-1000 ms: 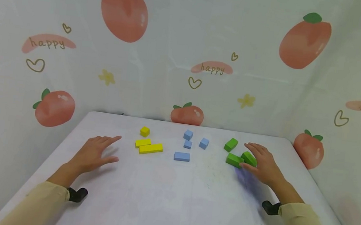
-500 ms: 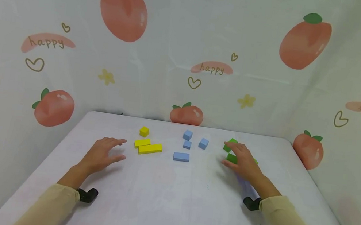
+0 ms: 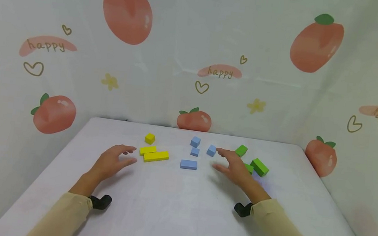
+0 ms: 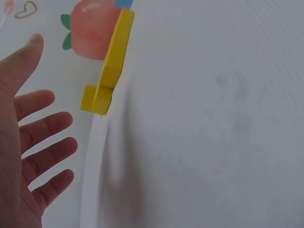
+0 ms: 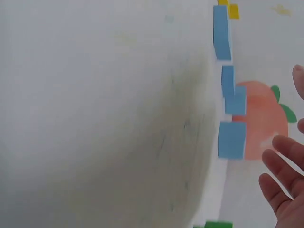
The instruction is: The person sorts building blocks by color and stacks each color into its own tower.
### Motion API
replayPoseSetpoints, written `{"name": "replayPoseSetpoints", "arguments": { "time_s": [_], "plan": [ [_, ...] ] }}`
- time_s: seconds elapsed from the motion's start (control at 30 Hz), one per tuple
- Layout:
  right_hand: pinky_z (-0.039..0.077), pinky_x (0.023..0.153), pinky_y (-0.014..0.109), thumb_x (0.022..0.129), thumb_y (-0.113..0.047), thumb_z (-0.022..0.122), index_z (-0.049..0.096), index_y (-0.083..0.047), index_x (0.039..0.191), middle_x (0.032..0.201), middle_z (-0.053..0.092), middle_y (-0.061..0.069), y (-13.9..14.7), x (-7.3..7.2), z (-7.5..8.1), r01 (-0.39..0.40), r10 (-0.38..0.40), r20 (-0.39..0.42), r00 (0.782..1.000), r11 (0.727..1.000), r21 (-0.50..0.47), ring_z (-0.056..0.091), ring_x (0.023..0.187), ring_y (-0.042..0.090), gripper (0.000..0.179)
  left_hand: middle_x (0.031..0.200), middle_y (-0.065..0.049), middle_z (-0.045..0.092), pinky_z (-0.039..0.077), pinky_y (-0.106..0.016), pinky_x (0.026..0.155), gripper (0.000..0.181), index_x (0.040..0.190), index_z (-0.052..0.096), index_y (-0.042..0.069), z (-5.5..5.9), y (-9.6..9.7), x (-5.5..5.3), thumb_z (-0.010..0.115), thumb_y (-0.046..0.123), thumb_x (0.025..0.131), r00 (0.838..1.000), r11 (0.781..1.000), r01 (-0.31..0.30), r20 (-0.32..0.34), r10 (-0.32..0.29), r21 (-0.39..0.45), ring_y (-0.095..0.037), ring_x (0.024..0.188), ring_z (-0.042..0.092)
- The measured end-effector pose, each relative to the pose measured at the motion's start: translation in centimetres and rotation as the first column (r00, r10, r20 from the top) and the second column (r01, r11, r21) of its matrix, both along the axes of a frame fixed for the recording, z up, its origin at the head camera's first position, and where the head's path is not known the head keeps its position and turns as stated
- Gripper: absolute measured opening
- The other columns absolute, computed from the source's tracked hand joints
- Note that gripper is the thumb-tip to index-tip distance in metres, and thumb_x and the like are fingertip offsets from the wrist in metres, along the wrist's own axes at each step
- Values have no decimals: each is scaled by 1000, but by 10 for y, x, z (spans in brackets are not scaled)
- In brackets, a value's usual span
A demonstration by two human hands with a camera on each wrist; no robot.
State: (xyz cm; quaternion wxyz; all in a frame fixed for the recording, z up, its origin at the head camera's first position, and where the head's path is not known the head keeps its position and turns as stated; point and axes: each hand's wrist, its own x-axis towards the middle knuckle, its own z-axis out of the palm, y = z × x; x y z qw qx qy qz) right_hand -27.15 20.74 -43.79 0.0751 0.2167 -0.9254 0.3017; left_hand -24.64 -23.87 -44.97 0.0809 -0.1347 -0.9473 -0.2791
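My left hand (image 3: 110, 161) hovers over the table just left of the yellow blocks, fingers spread and holding nothing. Closest to it lie a short yellow block (image 3: 147, 150) and a longer yellow block (image 3: 156, 156), side by side; a yellow cube (image 3: 150, 138) sits behind them. My right hand (image 3: 235, 170), its fingers apart and nothing in them, is at the right of a blue cube (image 3: 211, 150). Further left are another blue cube (image 3: 195, 141), a small blue block (image 3: 195, 152) and a flat blue block (image 3: 188, 165). The right hand partly hides one green block (image 3: 249, 168).
Two more green blocks lie to the right: one behind the right hand (image 3: 241, 151) and a larger green block (image 3: 260, 167). The white table (image 3: 165, 208) ends at a patterned cloth backdrop (image 3: 166, 65) at the back and sides.
My right hand has moved left from over the green blocks to beside the blue cube, uncovering the larger green block. My left hand has shifted slightly right, toward the yellow blocks.
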Motion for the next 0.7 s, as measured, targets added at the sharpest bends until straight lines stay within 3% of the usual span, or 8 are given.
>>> {"name": "replayPoseSetpoints", "arguments": {
  "time_s": [0.13,0.37,0.7],
  "plan": [
    [47,92,46,87,-30,74,53,-9,139,125,60,13,-15,-4,-4,-24,24,8,1000,1000,-17,54,114,27,59,117,-9,64,44,-54,91,50,130,61,13,0,5,-3,66,44,91,1000,1000,-16,11,16,23,-30,109,56],
    [44,96,45,88,-31,73,54,-10,137,123,61,11,-39,-12,-9,-48,49,13,999,999,-13,54,115,26,57,118,-8,64,45,-52,91,48,131,61,13,-6,16,-6,66,41,92,996,997,-63,65,59,54,-30,109,56],
    [44,98,43,88,-28,74,55,-10,136,124,61,8,-72,-17,-7,-71,73,26,997,996,-45,56,114,23,55,117,-8,64,47,-48,86,42,127,63,12,-9,32,-11,68,33,91,996,990,-90,39,86,109,-28,103,57]
  ]
}}
